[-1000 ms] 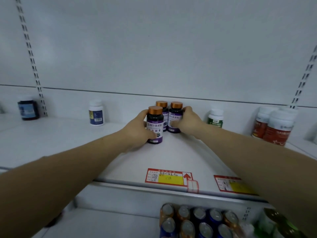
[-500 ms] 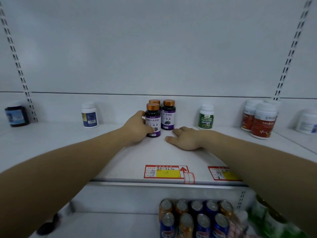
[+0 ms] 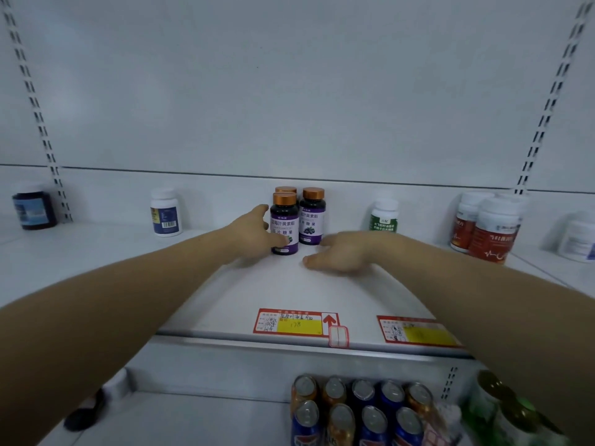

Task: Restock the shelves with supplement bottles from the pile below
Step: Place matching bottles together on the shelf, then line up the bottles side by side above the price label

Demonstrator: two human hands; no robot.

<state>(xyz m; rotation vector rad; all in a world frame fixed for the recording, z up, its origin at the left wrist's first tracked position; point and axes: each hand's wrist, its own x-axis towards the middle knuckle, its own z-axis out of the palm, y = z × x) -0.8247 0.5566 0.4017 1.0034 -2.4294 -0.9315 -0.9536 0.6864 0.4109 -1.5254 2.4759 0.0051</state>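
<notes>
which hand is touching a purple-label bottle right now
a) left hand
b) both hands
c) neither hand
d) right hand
a: the left hand is against the front purple-label bottle, fingers over its lower label, while the right hand lies flat on the shelf, apart from the bottles.

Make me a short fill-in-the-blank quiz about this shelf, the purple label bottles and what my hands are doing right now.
1. The purple-label bottles have caps coloured ____.
2. The front purple-label bottle is touched by the ____ hand.
3. The right hand lies flat and holds ____.
4. The green-label bottle has a ____ cap.

Missing words: copper; left; nothing; white
</notes>
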